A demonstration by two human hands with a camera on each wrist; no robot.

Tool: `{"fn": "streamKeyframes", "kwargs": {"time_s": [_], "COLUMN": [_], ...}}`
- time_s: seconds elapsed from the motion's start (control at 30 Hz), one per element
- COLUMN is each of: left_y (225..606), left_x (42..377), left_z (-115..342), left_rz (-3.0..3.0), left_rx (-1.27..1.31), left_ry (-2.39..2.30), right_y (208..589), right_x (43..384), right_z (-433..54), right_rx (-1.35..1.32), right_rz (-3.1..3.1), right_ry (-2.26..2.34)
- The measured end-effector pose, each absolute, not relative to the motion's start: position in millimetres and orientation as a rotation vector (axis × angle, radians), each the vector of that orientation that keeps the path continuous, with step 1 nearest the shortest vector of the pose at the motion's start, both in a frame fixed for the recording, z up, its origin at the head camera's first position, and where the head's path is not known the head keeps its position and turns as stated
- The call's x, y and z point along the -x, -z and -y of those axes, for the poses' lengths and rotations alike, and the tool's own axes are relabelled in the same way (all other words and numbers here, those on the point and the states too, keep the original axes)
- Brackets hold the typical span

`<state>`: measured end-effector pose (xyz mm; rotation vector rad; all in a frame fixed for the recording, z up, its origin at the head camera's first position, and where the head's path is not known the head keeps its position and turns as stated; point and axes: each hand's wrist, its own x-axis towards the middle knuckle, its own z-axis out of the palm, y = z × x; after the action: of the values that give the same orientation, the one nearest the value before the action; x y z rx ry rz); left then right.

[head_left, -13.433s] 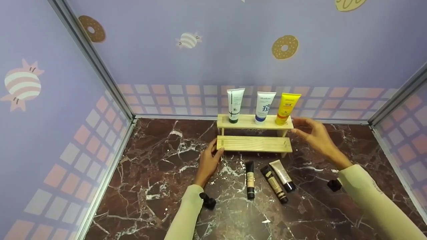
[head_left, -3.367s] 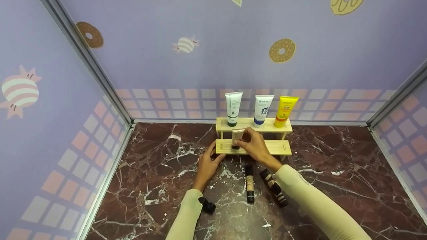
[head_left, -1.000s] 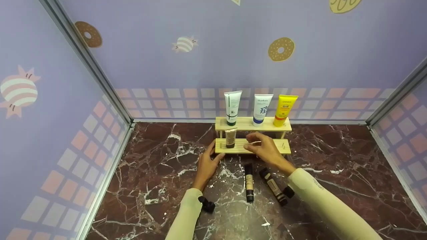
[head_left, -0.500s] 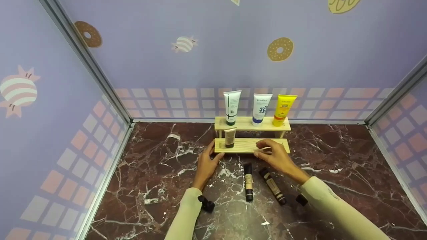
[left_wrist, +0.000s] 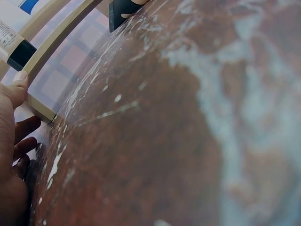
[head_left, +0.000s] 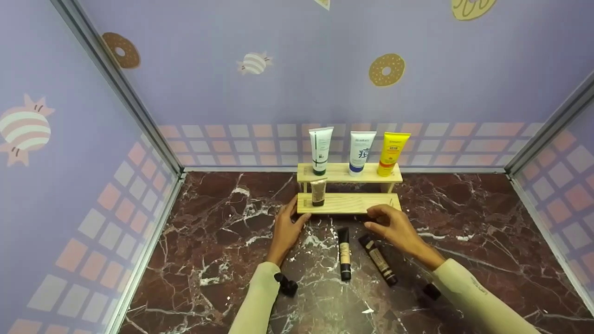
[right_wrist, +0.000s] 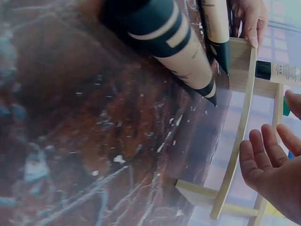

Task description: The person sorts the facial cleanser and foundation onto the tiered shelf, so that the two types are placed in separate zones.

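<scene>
A two-tier wooden display rack (head_left: 355, 203) stands near the back wall. My left hand (head_left: 285, 229) grips the left end of its lower tier, thumb at the front edge (left_wrist: 19, 82). On that tier, at the left, a small beige tube (head_left: 319, 191) stands on its dark cap. My right hand (head_left: 393, 227) holds nothing; it hovers just in front of the lower tier's right part, fingers relaxed and apart from the thumb. Below it on the table lie two dark-capped tubes: a black-and-beige tube (head_left: 344, 254) and a slanted black tube (head_left: 378, 260), nearer the right hand.
Upright on the upper tier are a white tube with a green cap (head_left: 320, 150), a white-and-blue tube (head_left: 361, 153) and a yellow tube (head_left: 393, 154). The dark red marble tabletop (head_left: 222, 260) meets purple walls (head_left: 301, 83) on three sides.
The beige tube went from the table to the lower tier's left part in my right hand, which let go and drew back rightward and toward me. My left hand stays at the rack.
</scene>
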<state>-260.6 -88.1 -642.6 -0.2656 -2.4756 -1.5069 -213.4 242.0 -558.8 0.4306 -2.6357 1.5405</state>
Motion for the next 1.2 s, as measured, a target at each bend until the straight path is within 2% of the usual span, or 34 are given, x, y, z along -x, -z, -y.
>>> {"fn": "streamKeyframes", "kwargs": {"time_s": [0.7, 1.2], "left_y": [641.3, 642.2], "left_x": [259.7, 261.4], "left_z": [88.1, 88.7], "left_rz": [2.469, 2.436], "left_rx": [0.237, 0.313], "left_ry": [1.508, 1.531], "right_y": [579.2, 594.1], "right_x": [190.3, 175.6], "right_z": [-259.1, -266.1], "right_rx": [-0.389, -0.384], "right_rz": [2.655, 2.742], "right_ry": [-1.552, -1.522]}}
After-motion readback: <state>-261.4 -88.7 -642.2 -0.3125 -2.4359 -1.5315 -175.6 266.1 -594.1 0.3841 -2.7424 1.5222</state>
